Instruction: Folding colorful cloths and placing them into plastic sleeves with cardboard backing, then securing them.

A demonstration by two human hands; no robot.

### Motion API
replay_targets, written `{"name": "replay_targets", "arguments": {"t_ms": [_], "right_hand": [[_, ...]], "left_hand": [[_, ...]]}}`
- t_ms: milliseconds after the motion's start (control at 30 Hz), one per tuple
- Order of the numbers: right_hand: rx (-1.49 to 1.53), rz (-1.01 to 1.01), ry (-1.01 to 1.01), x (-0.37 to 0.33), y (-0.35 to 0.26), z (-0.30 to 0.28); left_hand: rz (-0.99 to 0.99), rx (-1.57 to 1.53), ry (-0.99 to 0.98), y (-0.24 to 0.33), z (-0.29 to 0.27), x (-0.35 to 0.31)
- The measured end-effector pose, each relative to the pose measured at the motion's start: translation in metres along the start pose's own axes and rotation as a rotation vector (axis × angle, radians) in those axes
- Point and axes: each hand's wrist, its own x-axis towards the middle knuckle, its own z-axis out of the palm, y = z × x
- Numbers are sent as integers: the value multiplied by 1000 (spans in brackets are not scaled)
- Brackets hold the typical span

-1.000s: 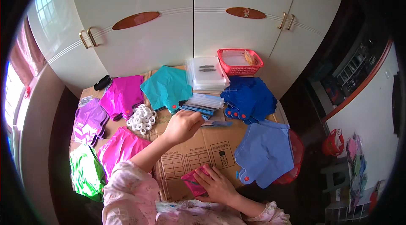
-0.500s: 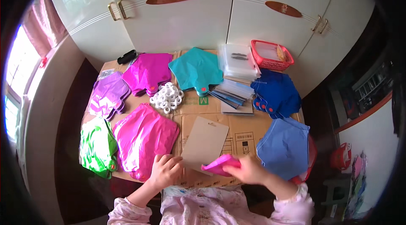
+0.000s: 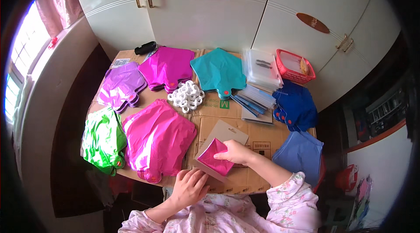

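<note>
A small folded square of pink foil balloon lies on a grey-brown card with a hang hole at its top. My right hand is closed on the folded balloon, thumb on top and the other fingers mostly hidden. At the card's lower left edge, my left hand rests with bent, slightly spread fingers; its thumb cannot be seen. Just left of the card lies a pile of large flat pink foil balloons.
Around the cardboard-covered table lie green, lilac, magenta, teal, dark blue and light blue foil balloons. White rings, clear bags, cards and a red basket stand farther back.
My right hand has moved left and laid the folded pink balloon flat over the card. My left hand has shifted to the card's lower edge. The whole view has turned slightly.
</note>
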Motion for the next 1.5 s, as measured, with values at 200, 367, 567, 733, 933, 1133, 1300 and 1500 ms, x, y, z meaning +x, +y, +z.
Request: {"name": "replay_targets", "arguments": {"t_ms": [200, 367, 567, 733, 933, 1133, 1300, 1500], "right_hand": [[6, -268, 204, -13, 4, 3], [-692, -602, 586, -64, -25, 32], [-1377, -1107, 715, -86, -35, 44], [-1426, -1154, 752, -84, -27, 58], [-1410, -1056, 730, -90, -28, 61], [-1352, -1022, 710, -91, -31, 57], [-1342, -1048, 701, -94, -33, 54], [-1405, -1064, 722, -91, -40, 52]], "left_hand": [[-347, -453, 153, -18, -8, 15], [-857, -1538, 99, -16, -16, 32], [-850, -2087, -41, -4, -14, 38], [-890, -1937, 23, 0, -16, 48], [-744, -1665, 54, -6, -7, 41], [-655, -1435, 10, -9, -16, 41], [-635, -1506, -1, -13, -18, 45], [-773, -1837, -60, -21, -26, 51]]}}
